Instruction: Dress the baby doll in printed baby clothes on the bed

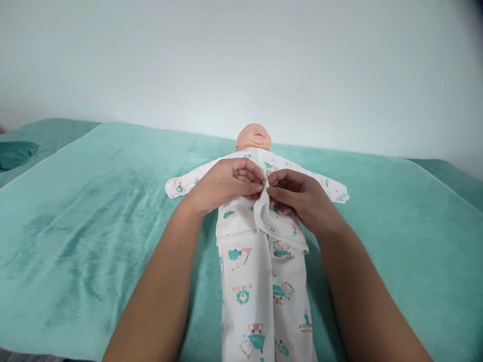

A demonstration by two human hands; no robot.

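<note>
Spreading toward eight o'clock: green cloth point(86, 241), lying beneath the doll. At nine: left hand point(224, 182), narrow, pinching the front edge of the white printed jacket point(241, 213). Centre: doll point(253, 137) on its back, head at twelve, so the jacket opening faces upward; matching trousers point(245, 276) at six. At three: right hand point(302, 193), also pinching the front edge, seemingly keeping it lifted and gathered.

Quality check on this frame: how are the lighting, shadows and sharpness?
Head view: soft light, no harsh glare on the wall; head view: dim shadows on the teal cover beside the printed trousers; head view: left hand and right hand, pinching the printed top, look fairly sharp; head view: top right corner darkens.
</note>
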